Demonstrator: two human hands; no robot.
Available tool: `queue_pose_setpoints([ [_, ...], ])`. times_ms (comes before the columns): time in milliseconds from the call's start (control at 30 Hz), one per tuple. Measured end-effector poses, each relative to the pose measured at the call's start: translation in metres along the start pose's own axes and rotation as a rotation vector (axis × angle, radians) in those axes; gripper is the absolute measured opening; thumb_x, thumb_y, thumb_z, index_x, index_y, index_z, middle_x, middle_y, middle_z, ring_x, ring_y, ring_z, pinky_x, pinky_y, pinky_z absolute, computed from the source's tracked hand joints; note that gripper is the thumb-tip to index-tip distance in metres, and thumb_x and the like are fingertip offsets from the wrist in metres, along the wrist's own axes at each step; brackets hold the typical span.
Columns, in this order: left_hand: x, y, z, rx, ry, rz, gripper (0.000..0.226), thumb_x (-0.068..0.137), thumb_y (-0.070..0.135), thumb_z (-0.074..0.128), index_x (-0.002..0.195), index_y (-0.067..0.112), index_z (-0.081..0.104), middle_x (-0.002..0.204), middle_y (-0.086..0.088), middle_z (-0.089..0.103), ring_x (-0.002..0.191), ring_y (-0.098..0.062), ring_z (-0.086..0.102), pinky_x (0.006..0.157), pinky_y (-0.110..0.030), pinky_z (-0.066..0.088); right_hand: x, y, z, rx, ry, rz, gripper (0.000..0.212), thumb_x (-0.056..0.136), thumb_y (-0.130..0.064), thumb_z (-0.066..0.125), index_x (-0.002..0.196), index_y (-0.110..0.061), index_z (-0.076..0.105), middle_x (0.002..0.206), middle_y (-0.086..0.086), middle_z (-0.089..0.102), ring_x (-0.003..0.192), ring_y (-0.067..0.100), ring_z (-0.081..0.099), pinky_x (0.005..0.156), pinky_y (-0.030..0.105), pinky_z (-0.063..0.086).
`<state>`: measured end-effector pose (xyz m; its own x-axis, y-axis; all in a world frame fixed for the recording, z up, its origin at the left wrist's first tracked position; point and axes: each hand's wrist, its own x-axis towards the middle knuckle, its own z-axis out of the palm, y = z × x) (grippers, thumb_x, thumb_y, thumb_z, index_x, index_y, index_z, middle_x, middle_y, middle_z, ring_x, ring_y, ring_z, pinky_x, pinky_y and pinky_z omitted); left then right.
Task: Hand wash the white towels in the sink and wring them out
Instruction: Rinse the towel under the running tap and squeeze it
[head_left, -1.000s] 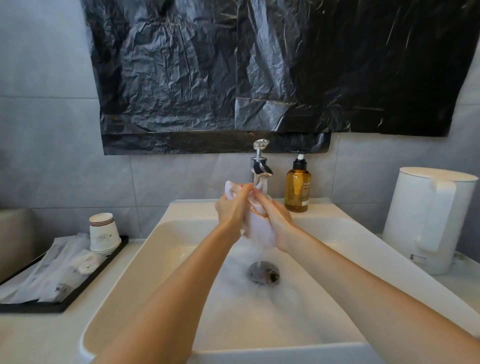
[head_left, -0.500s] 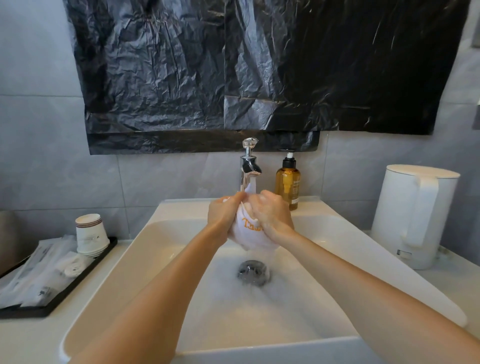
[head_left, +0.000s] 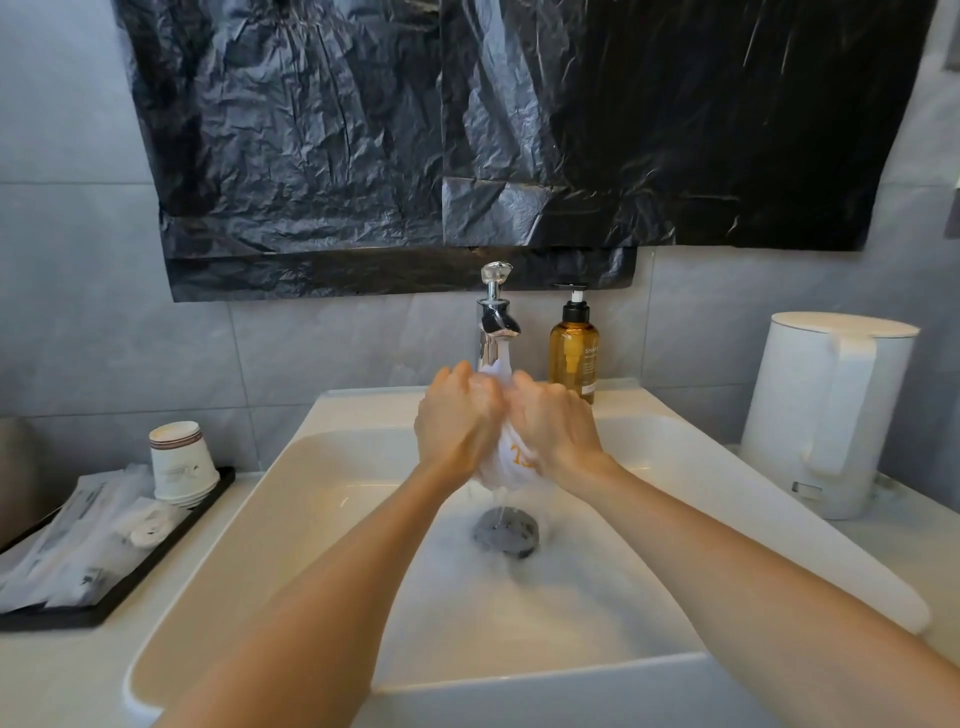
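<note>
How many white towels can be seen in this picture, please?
1. The white towel is bunched between the left hand and the right hand, under the faucet, above the sink. Others may be hidden from view.

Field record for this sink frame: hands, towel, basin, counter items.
left hand: grips bunched white towel with orange lettering
right hand: grips same towel, other side
towel: under chrome tap, dripping toward grey drain
sink: white ceramic basin, foamy water
counter: amber pump bottle right of tap; white kettle far right; stacked paper cups on black tray, left
</note>
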<state>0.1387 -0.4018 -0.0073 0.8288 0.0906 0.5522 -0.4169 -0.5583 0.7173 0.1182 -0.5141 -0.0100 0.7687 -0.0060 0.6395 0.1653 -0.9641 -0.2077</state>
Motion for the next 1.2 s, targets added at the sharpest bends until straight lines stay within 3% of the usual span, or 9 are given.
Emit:
queue_pose_setpoints([
  [167,0.008,-0.008,-0.005,-0.059,0.008,-0.008,0.033,0.102,0.031,0.038,0.075,0.012,0.046,0.09,-0.009,0.054,0.08,-0.025,0.048,0.069,-0.032,0.028,0.0,-0.002,0.002,0.223,-0.017,0.059,0.03,0.102,-0.042,0.035,0.086,-0.016,0.036,0.076,0.007,0.058,0.068,0.028,0.05,0.049,0.031,0.026],
  [267,0.018,-0.015,-0.006,-0.205,0.002,-0.143,0.034,0.098,0.035,0.047,0.075,0.01,0.052,0.088,-0.01,0.059,0.082,-0.026,0.055,0.069,-0.031,0.034,0.003,-0.005,0.007,0.499,-0.035,0.192,0.036,0.097,-0.053,0.043,0.093,-0.017,0.042,0.076,-0.001,0.055,0.074,0.022,0.056,0.06,0.033,0.04],
  [400,0.027,-0.022,-0.005,-0.474,-0.238,-0.396,0.046,0.076,0.062,0.068,0.088,0.017,0.062,0.102,-0.011,0.065,0.092,-0.025,0.065,0.081,-0.037,0.054,0.004,-0.009,0.01,0.574,0.029,0.281,0.033,0.092,-0.053,0.053,0.097,-0.021,0.049,0.081,-0.006,0.057,0.077,0.013,0.056,0.062,0.03,0.043],
  [567,0.022,-0.014,-0.004,-0.586,-0.429,-0.436,0.038,0.08,0.05,0.072,0.099,0.018,0.067,0.093,-0.001,0.073,0.089,-0.018,0.069,0.074,-0.03,0.053,0.003,-0.004,-0.002,0.555,0.145,0.265,0.024,0.088,-0.046,0.048,0.088,-0.023,0.051,0.076,-0.006,0.059,0.074,0.016,0.055,0.057,0.03,0.038],
  [700,0.014,-0.014,-0.004,-0.571,-0.208,-0.471,0.03,0.067,0.048,0.069,0.058,0.021,0.061,0.061,0.001,0.065,0.066,-0.02,0.063,0.066,-0.031,0.05,0.001,-0.012,0.0,0.61,0.097,0.369,0.022,0.093,-0.045,0.053,0.095,-0.024,0.049,0.078,-0.01,0.057,0.074,0.011,0.054,0.062,0.031,0.04],
  [800,0.011,-0.012,-0.01,-0.591,-0.026,-0.538,0.04,0.068,0.048,0.068,0.047,0.018,0.052,0.051,0.004,0.056,0.058,-0.02,0.053,0.061,-0.029,0.045,0.005,-0.019,0.0,0.869,0.021,0.48,0.029,0.088,-0.046,0.063,0.096,-0.02,0.052,0.08,-0.007,0.059,0.075,0.012,0.058,0.065,0.027,0.045],
  [967,0.025,-0.001,-0.026,-0.653,0.222,-0.824,0.032,0.082,0.037,0.07,0.062,0.015,0.056,0.066,-0.003,0.06,0.072,-0.028,0.055,0.068,-0.031,0.043,0.015,-0.014,-0.009,1.221,-0.005,0.812,0.033,0.08,-0.043,0.074,0.094,-0.017,0.058,0.085,0.002,0.064,0.078,0.017,0.061,0.064,0.024,0.047],
  [1067,0.03,0.012,-0.033,-0.74,0.364,-1.014,0.038,0.084,0.038,0.07,0.105,0.006,0.067,0.101,-0.006,0.069,0.095,-0.029,0.063,0.08,-0.033,0.047,0.012,-0.017,-0.01,1.422,-0.009,0.951,0.034,0.08,-0.049,0.072,0.094,-0.019,0.064,0.089,0.007,0.068,0.078,0.022,0.062,0.055,0.026,0.046],
  [1200,0.027,0.022,-0.031,-0.736,0.338,-1.123,0.047,0.08,0.043,0.072,0.115,0.011,0.067,0.112,-0.007,0.07,0.101,-0.028,0.065,0.078,-0.031,0.047,0.011,-0.049,-0.009,1.513,-0.166,1.151,0.078,0.059,-0.066,0.078,0.123,-0.028,0.055,0.118,0.004,0.065,0.104,0.027,0.066,0.079,0.048,0.057],
])
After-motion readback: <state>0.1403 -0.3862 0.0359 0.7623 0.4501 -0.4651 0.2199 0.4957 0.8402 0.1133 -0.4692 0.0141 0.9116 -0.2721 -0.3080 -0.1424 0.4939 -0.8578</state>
